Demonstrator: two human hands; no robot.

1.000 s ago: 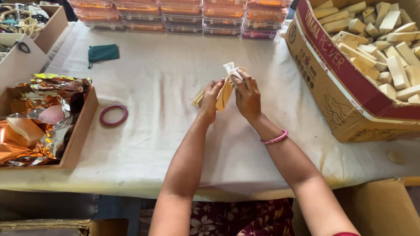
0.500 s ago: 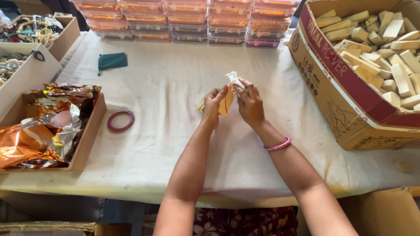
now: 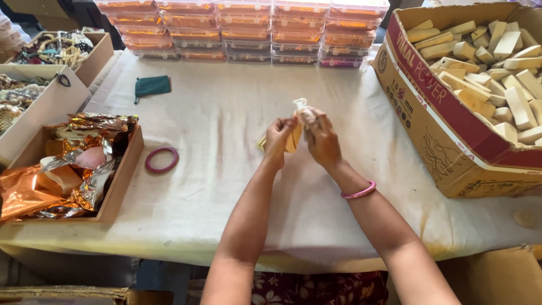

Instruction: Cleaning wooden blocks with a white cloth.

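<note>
Over the middle of the white cloth-covered table [image 3: 226, 169], my left hand [image 3: 278, 141] and my right hand [image 3: 323, 141] are close together around one small tan piece [image 3: 293, 137]. A bit of white wrapping [image 3: 301, 106] sticks up from the top of it, pinched by my right fingers. My left fingers grip the piece's lower side. A pink bangle [image 3: 358, 191] sits on my right wrist.
A big cardboard box [image 3: 446, 130] full of pale wedge blocks stands at right. A wooden tray [image 3: 116, 186] of orange foil is at left, a loose pink bangle [image 3: 161, 160] beside it. Stacked clear boxes [image 3: 243, 31] line the back. A green pouch [image 3: 152, 86] and jewellery boxes [image 3: 53, 51] lie back left.
My hands have drawn closer together around the tan piece, and the white wrapping is bunched tighter at its top. The view has tilted slightly.
</note>
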